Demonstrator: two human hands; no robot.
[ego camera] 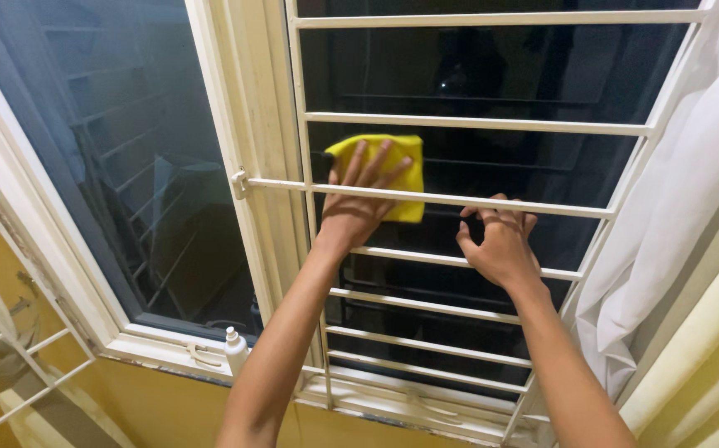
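Window grille (459, 124): hands reaching through

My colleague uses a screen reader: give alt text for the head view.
A left hand presses a yellow cloth on dark glass behind cream window bars; the right hand grips one bar.
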